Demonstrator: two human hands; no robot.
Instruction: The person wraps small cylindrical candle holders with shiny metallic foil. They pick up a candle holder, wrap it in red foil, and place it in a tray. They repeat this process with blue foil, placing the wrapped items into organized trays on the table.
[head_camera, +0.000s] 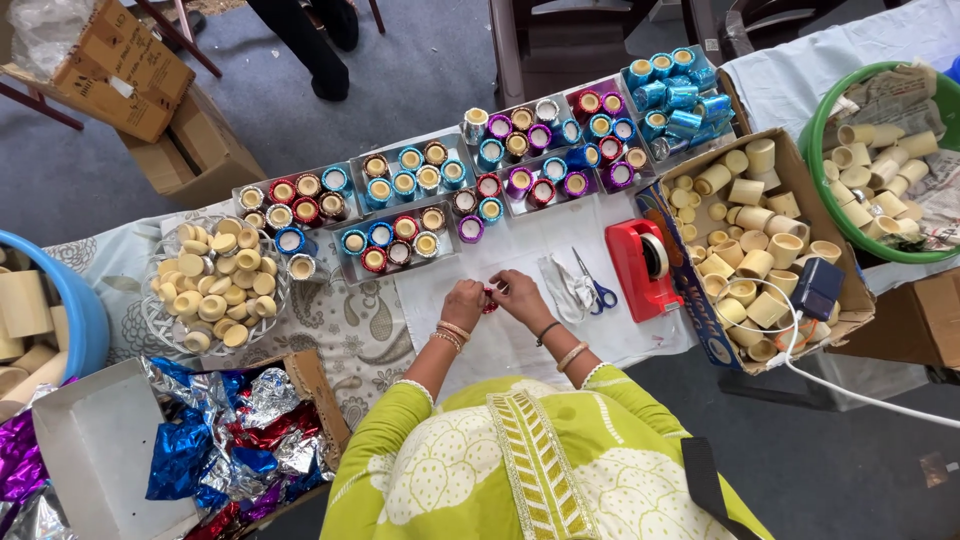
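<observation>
Both hands pinch one small red foil-wrapped cup at frame centre.
The left hand and right hand grasp the small red foil-wrapped cup between their fingertips, over the white paper sheet.

1. Both arms reach forward from the body and bend inward at the elbows, so the forearms converge toward one spot ahead of the chest.
2. The left hand lies knuckles up, its fingers curled down and pinched together at the tips.
3. The right hand lies just beside it, fingers likewise bent and pinched, its fingertips meeting those of the left hand.
4. The left wrist carries several bangles; the right wrist carries a dark band and a bangle further up the forearm.
5. Green sleeves with pale trim cover both arms down to about mid-forearm.
</observation>
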